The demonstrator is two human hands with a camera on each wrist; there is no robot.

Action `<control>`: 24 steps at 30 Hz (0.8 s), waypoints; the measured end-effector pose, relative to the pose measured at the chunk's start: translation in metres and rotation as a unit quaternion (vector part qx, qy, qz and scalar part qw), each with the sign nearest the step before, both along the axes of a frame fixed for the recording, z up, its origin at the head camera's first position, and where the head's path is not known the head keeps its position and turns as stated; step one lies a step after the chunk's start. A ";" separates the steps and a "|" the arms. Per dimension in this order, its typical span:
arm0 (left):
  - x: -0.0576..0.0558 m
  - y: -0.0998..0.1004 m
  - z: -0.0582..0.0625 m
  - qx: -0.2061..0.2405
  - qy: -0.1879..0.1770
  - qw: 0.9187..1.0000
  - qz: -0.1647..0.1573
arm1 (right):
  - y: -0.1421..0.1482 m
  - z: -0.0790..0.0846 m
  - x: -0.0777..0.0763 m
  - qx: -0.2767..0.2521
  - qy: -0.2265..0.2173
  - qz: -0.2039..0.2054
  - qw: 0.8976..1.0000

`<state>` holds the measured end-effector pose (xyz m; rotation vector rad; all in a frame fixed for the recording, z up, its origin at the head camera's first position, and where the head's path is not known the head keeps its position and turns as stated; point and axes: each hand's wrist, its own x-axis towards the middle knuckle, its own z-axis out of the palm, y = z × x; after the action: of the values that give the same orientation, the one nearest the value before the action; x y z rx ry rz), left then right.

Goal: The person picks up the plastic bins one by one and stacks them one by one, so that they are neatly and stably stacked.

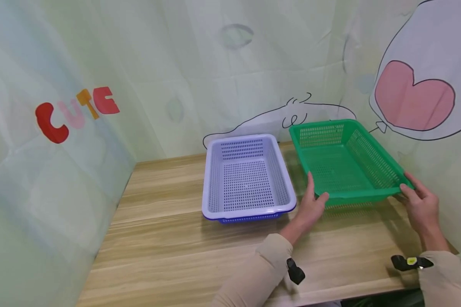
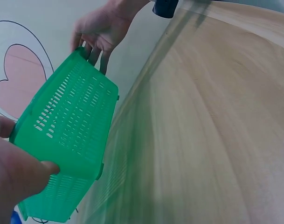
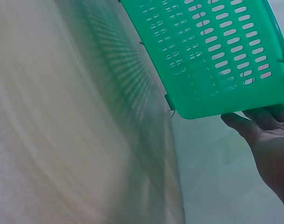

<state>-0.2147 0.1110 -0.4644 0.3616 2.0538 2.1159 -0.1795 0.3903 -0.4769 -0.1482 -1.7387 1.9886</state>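
A green plastic basket point(image 1: 342, 170) with slotted walls is held at its near corners by both hands. My left hand point(image 1: 311, 209) grips the near left corner, with the thumb on the near side and the fingers along the left side. At the near right corner, my right hand point(image 1: 422, 207) holds the rim, thumb on top. In the left wrist view the green basket point(image 2: 72, 116) is raised off the tabletop, and its green reflection lies on the wood. The right wrist view shows the fingers of my right hand point(image 3: 272, 144) against the basket's end; their tips are partly hidden.
Left of the green basket stands a lavender basket point(image 1: 247, 183), nested in a darker blue basket point(image 1: 249, 219). Both stand on the wood-grain table point(image 1: 157, 230). A printed curtain point(image 1: 169, 85) closes off the back and sides.
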 end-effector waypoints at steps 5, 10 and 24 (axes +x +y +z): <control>-0.001 -0.003 0.007 0.000 0.002 1.000 -0.007 | -0.003 0.008 0.000 0.025 -0.008 -0.048 0.999; -0.001 -0.007 0.014 0.009 0.003 1.000 -0.022 | -0.008 0.014 0.000 0.017 0.007 -0.081 0.997; -0.001 -0.024 0.039 0.017 0.016 0.999 -0.024 | -0.020 0.035 0.001 0.044 0.021 -0.107 0.993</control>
<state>-0.2158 0.0874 -0.4256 0.4484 2.0067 2.1329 -0.1784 0.3704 -0.4417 -0.2500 -1.7037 1.7463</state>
